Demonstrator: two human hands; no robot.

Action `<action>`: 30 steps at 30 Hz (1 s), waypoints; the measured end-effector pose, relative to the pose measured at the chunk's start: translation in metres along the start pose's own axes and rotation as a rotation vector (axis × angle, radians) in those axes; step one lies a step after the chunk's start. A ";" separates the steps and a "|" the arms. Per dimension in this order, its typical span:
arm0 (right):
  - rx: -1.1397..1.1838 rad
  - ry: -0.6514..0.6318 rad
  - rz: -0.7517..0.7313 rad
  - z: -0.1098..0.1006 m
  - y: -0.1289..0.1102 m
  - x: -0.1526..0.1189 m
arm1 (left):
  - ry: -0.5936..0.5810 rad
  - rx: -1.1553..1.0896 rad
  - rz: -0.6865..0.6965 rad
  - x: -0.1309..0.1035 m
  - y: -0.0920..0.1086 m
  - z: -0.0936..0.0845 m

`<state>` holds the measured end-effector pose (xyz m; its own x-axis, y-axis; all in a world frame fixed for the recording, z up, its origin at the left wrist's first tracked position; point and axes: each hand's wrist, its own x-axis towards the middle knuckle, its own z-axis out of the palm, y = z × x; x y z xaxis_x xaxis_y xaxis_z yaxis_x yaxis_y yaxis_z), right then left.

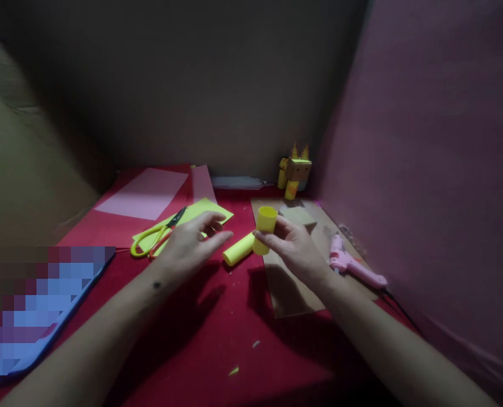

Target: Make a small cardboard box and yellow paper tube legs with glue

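Between the thumb and fingers of my right hand (296, 246) a short yellow paper tube (266, 220) stands upright, its round top end facing up. My left hand (198, 237) is held apart from it to the left, thumb and fingers spread, with nothing in them. On the red cloth between the hands lies a longer yellow paper roll (237, 250), its far end hidden behind the tube. Just left of my left hand, yellow-handled scissors (149, 236) rest on yellow paper (204, 210).
A pink glue gun (355, 267) with a cord lies on brown cardboard (291, 294) at right, near a small cardboard block (297, 217). A cardboard animal figure (297, 169) stands at the back. Pink paper (143, 193) is back left. Walls close in both sides.
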<state>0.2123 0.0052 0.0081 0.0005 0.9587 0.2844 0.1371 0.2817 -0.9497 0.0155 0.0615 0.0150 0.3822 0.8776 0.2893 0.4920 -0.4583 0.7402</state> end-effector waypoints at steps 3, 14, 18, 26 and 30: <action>0.140 0.080 0.000 -0.004 0.009 0.002 | -0.138 0.294 0.098 0.003 -0.016 0.023; 0.162 0.059 0.176 -0.007 0.015 -0.003 | -0.257 0.167 -0.118 0.011 -0.016 0.028; 0.182 0.043 0.208 -0.002 0.020 0.000 | -0.305 -0.267 -0.257 0.009 -0.016 0.014; 0.050 -0.033 0.094 0.007 0.028 0.006 | -0.327 -0.648 -0.113 0.006 -0.016 0.025; -0.091 -0.036 0.018 0.008 0.034 0.007 | -0.329 -0.385 -0.015 0.007 -0.015 0.022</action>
<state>0.2094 0.0221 -0.0236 -0.0313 0.9649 0.2608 0.2272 0.2610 -0.9382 0.0284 0.0715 -0.0071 0.6338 0.7646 0.1168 0.1990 -0.3071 0.9306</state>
